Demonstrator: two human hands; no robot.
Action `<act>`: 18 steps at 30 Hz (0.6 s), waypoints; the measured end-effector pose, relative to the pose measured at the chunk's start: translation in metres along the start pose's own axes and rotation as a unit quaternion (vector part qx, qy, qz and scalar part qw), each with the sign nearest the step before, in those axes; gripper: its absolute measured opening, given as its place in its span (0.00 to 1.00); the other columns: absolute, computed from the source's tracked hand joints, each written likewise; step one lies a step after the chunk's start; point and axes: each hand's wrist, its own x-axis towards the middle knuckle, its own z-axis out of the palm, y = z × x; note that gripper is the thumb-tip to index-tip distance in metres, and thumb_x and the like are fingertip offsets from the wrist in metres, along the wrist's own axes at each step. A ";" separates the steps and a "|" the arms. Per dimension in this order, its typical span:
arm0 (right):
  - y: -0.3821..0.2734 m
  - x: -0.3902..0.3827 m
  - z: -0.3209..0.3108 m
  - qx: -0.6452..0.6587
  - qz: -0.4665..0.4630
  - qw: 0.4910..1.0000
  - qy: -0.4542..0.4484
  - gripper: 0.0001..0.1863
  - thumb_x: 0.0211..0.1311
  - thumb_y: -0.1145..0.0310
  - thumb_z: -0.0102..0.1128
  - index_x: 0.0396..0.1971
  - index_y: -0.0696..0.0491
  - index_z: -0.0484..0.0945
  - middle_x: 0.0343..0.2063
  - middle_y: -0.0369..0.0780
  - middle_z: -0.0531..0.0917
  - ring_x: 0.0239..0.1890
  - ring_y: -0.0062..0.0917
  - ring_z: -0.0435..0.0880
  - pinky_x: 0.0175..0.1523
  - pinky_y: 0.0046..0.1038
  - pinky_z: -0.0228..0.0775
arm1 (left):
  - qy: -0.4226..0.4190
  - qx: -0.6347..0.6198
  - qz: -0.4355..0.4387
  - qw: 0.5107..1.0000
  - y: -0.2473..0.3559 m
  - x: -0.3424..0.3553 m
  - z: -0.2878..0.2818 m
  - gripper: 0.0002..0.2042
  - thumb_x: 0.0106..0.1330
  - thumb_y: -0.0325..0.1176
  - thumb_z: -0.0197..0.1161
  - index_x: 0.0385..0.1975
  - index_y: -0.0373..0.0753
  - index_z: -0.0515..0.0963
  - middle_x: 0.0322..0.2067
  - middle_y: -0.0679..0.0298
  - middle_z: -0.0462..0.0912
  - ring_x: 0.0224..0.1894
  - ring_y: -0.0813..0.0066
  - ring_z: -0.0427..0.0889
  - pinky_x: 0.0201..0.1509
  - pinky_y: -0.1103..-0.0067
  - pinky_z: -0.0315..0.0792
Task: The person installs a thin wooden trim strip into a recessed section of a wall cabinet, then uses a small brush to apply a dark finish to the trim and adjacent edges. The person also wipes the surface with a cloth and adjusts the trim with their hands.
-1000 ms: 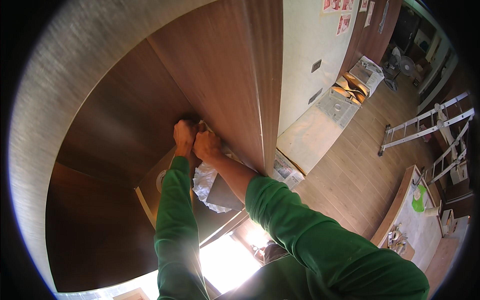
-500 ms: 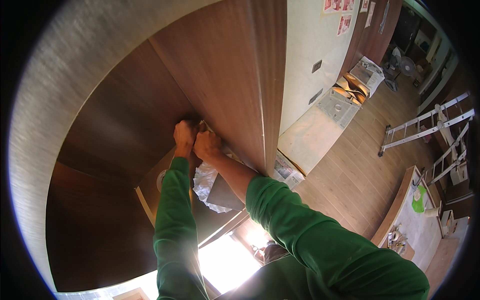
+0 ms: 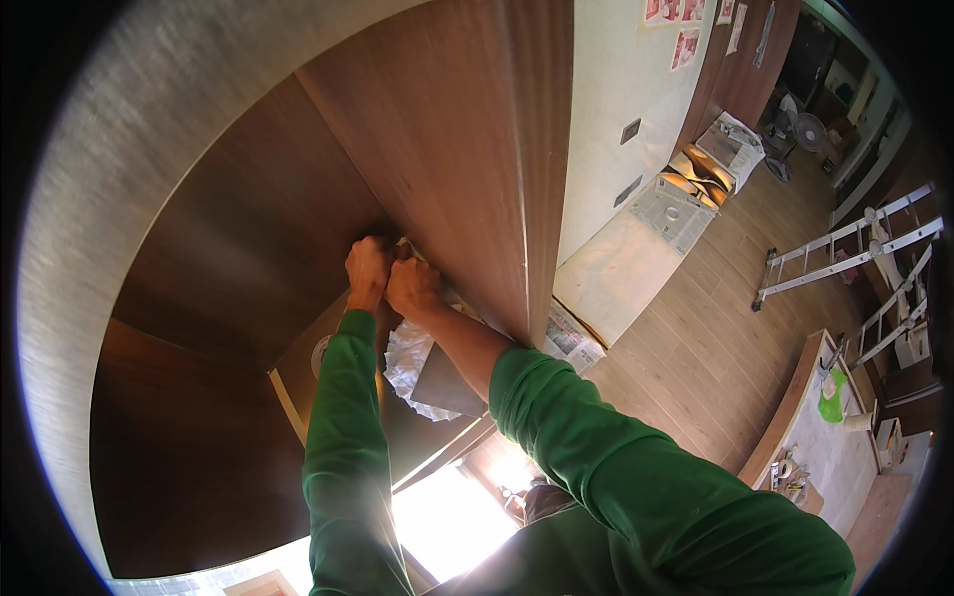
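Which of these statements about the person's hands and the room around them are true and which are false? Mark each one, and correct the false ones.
1. Both hands, left hand and right hand, are pressed close together against the dark wooden panel. True.
2. The person wears blue sleeves. False: the sleeves are green.
3. A metal ladder lies on the wooden floor. True.
4. The hands hold a hammer. False: no hammer shows; a bit of pale material sits at the fingers.
5. White crumpled plastic lies below the hands. True.
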 end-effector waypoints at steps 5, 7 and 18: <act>-0.002 -0.003 -0.007 0.018 0.004 0.999 -0.029 0.18 0.57 0.58 0.70 0.41 0.56 0.86 0.41 0.49 0.89 0.47 0.40 0.89 0.52 0.39 0.83 | -0.010 0.000 -0.010 1.000 0.000 -0.002 -0.003 0.12 0.60 0.42 0.68 0.29 0.39 0.87 0.31 0.45 0.86 0.38 0.40 0.85 0.42 0.57 0.79; 0.000 -0.003 -0.007 0.018 -0.002 1.000 -0.024 0.21 0.58 0.59 0.69 0.45 0.58 0.84 0.42 0.49 0.89 0.47 0.40 0.89 0.52 0.39 0.83 | -0.014 -0.015 -0.011 1.000 0.001 -0.002 -0.005 0.12 0.60 0.42 0.68 0.30 0.39 0.87 0.31 0.45 0.86 0.39 0.41 0.85 0.42 0.57 0.79; -0.003 -0.005 -0.009 0.026 0.001 1.000 -0.006 0.36 0.60 0.61 0.67 0.63 0.66 0.65 0.43 0.50 0.88 0.47 0.41 0.89 0.51 0.40 0.83 | -0.010 -0.008 -0.016 1.000 -0.002 -0.002 -0.002 0.12 0.61 0.42 0.66 0.33 0.40 0.88 0.33 0.44 0.86 0.40 0.40 0.85 0.44 0.57 0.79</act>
